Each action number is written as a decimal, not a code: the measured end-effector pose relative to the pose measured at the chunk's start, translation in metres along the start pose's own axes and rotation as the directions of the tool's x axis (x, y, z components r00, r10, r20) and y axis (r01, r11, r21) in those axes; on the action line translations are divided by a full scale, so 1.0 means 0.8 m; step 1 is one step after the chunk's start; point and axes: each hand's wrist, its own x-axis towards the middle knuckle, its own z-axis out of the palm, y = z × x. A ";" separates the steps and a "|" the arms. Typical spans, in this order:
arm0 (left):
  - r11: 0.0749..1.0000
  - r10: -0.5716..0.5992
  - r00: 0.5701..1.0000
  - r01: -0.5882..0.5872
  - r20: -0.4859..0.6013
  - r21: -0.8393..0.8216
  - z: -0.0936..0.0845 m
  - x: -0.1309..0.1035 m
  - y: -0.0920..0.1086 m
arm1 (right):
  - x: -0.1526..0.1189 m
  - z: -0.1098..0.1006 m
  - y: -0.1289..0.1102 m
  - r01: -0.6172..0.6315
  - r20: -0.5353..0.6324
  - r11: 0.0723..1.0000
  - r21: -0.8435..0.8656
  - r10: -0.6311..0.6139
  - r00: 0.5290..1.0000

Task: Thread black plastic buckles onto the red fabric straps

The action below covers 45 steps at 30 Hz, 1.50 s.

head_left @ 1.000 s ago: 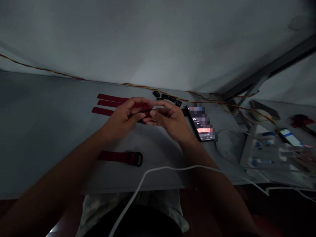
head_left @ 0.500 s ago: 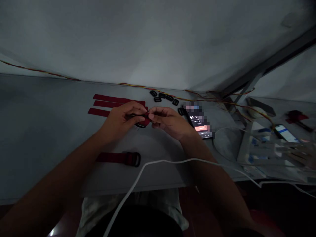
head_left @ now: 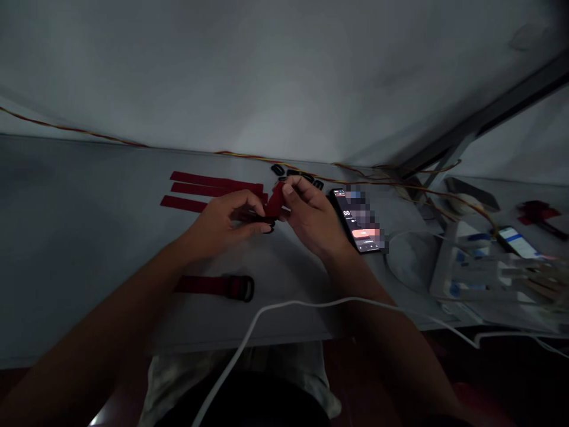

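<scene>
My left hand (head_left: 217,222) pinches a black plastic buckle (head_left: 269,228) between thumb and fingers, mostly hidden by the fingertips. A red webbing strap (head_left: 275,203) rises from the buckle. My right hand (head_left: 313,216) grips the strap's upper end between thumb and forefinger. Just beyond my left hand, several flat red straps (head_left: 208,179) lie side by side. Behind my right hand are several loose black buckles (head_left: 278,170), partly covered. Nearer the table's front edge lies another red strap (head_left: 203,285) with a black buckle (head_left: 247,289) at its right end.
A lit phone (head_left: 355,225) lies right of my right hand. A white cable (head_left: 302,303) crosses over my right forearm. Twisted wires (head_left: 249,156) run along the wall. At the far right are a pale box-like holder (head_left: 457,267) and a second phone (head_left: 518,242).
My right hand has moved slightly up and right, drawing the strap's end upward from the buckle, so more red webbing shows. My left hand has shifted a little right.
</scene>
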 end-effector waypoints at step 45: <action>0.876 0.240 0.944 -0.110 -0.226 0.469 0.008 -0.011 -0.010 | -0.004 0.002 0.001 0.081 -0.040 0.949 -0.304 -0.098 0.994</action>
